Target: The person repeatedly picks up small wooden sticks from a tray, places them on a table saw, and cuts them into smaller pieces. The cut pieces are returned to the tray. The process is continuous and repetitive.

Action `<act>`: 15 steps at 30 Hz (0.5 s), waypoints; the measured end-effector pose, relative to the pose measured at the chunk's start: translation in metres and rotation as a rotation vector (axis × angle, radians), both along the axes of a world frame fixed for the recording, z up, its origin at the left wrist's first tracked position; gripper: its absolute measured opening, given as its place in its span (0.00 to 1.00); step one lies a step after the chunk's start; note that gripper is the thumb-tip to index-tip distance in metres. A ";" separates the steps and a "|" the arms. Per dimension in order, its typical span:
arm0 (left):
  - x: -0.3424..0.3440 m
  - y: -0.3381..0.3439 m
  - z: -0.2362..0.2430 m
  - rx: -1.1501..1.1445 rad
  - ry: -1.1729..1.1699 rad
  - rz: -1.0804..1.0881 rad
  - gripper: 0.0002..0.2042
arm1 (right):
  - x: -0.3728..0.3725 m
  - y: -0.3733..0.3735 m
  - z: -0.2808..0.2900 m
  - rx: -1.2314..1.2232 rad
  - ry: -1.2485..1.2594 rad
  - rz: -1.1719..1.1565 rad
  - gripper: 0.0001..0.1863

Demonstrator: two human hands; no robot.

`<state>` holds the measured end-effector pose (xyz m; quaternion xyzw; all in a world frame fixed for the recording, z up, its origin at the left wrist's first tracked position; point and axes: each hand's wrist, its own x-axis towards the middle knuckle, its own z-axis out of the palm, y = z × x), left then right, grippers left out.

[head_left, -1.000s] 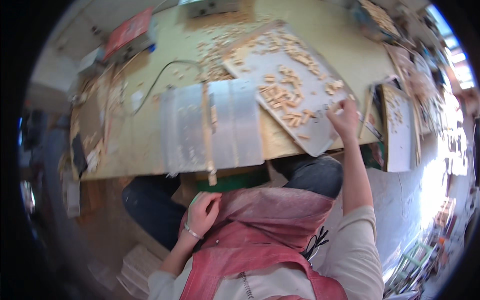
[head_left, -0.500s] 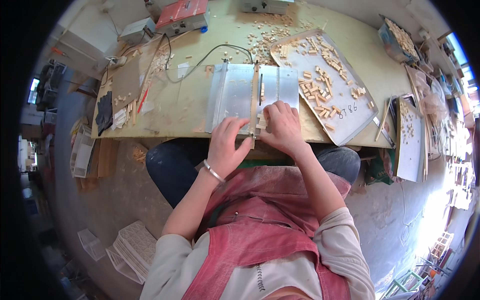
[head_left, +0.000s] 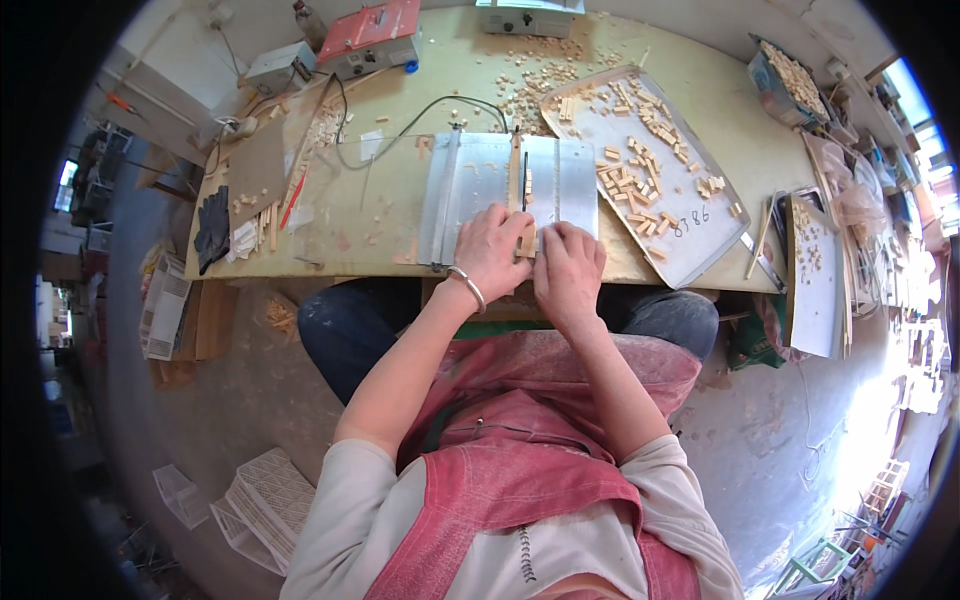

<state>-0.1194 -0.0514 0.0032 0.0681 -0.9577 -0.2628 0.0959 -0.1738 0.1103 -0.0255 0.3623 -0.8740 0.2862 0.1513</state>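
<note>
My left hand (head_left: 490, 248) rests at the near end of a flat metal saw table (head_left: 480, 190). Its fingers and thumb close round a small wooden block (head_left: 526, 242) beside a narrow wooden guide strip (head_left: 514, 175). Just right of it, my right hand (head_left: 568, 268) is curled low over the plate, fingertips bent down close to the block; what they pinch, if anything, is hidden. A dark slot (head_left: 526, 170) runs along the plate beyond the hands, and a few small wood pieces (head_left: 528, 187) lie in line next to it.
To the right, a metal tray (head_left: 715, 240) bears many loose wooden blocks. Wood scraps (head_left: 540, 85) litter the bench behind. A black cable (head_left: 440, 98) loops across from a red box (head_left: 370, 35). A dark glove (head_left: 212, 228) lies at the left edge.
My left hand has moved right and forward onto the wooden block. My right hand has drawn back a little toward me and its fingers have curled in.
</note>
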 end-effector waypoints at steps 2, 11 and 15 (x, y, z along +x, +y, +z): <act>0.001 -0.002 -0.002 0.019 0.000 0.008 0.25 | 0.001 0.004 0.002 -0.032 -0.026 -0.011 0.20; 0.001 -0.006 -0.005 0.066 0.027 -0.001 0.25 | 0.017 0.002 -0.004 -0.105 -0.063 0.014 0.22; 0.002 -0.007 -0.005 0.069 0.017 -0.003 0.25 | 0.012 0.000 0.002 -0.078 -0.084 0.006 0.24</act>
